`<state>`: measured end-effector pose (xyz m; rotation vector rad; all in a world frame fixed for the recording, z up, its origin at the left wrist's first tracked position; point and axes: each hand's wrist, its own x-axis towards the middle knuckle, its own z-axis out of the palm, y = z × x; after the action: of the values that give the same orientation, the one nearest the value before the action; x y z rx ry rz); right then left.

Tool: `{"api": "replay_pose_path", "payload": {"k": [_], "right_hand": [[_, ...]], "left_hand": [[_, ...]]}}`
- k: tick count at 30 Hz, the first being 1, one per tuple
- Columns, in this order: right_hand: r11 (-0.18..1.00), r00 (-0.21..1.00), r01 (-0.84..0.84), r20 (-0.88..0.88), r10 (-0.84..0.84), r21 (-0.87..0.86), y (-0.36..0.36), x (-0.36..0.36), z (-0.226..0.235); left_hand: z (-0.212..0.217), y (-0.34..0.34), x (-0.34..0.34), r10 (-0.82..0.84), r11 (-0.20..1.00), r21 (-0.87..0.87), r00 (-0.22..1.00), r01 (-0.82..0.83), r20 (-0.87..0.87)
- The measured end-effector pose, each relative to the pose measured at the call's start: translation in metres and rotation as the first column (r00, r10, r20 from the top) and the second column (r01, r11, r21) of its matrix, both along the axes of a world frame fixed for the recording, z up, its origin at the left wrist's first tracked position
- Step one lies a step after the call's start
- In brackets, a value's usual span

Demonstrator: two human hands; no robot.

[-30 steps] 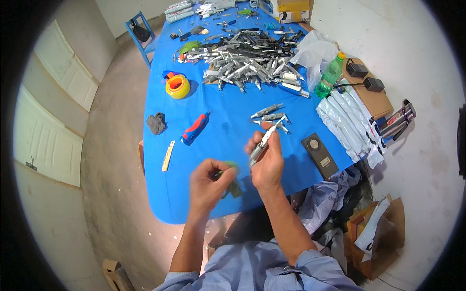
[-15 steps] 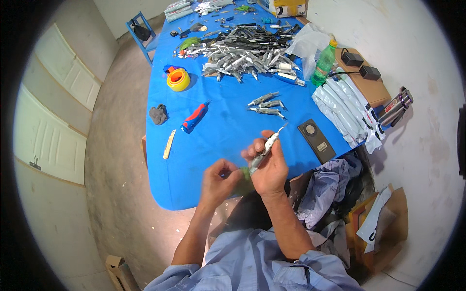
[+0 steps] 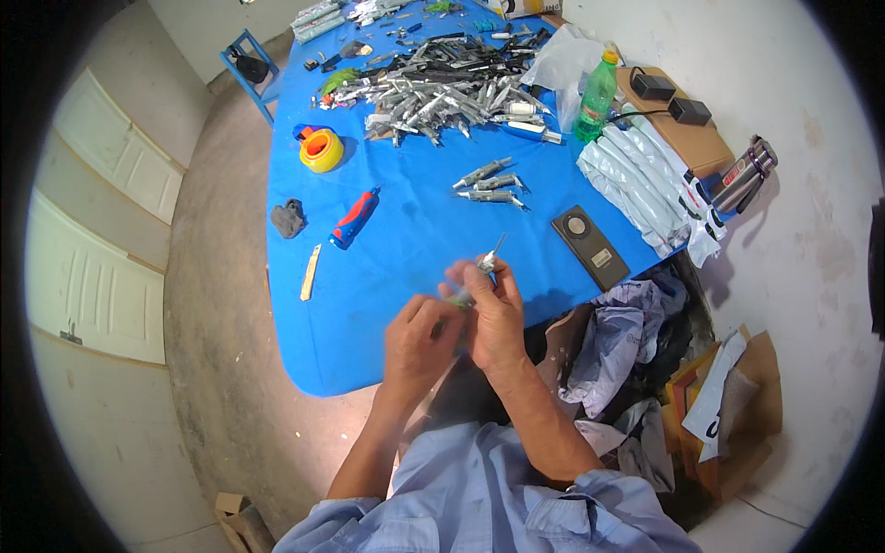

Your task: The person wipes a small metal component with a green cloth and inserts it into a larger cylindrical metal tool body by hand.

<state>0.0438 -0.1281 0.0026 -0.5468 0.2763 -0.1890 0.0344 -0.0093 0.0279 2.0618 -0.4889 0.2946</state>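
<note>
I had 1 view, from a fisheye camera worn on my head. It looked steeply down and forward over the blue table (image 3: 406,230), close above my left hand (image 3: 419,341) and right hand (image 3: 493,313); my forearms entered from the lower edge. Straight edges bent toward the rim.

Looks like a makeshift workshop set up in a bare room.

Concrete floor, scuffed white walls, a blue table (image 3: 406,313) piled with grey metal parts (image 3: 442,88), yellow tape roll (image 3: 322,149), utility knife (image 3: 354,218), and cardboard boxes (image 3: 728,415) dumped alongside.
</note>
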Motion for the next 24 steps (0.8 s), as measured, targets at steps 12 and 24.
{"api": "replay_pose_path", "payload": {"k": [12,24], "right_hand": [[0.996,0.998,0.002,-0.07,0.004,0.094,-0.008,-0.003,-0.021],[0.998,0.992,0.062,-0.115,-0.059,0.024,0.002,-0.009,-0.018]], "left_hand": [[-0.037,0.041,-0.001,0.013,0.997,0.079,0.996,-0.006,-0.091],[-0.021,0.002,0.003,-0.032,0.996,0.079,0.998,0.028,0.054]]}}
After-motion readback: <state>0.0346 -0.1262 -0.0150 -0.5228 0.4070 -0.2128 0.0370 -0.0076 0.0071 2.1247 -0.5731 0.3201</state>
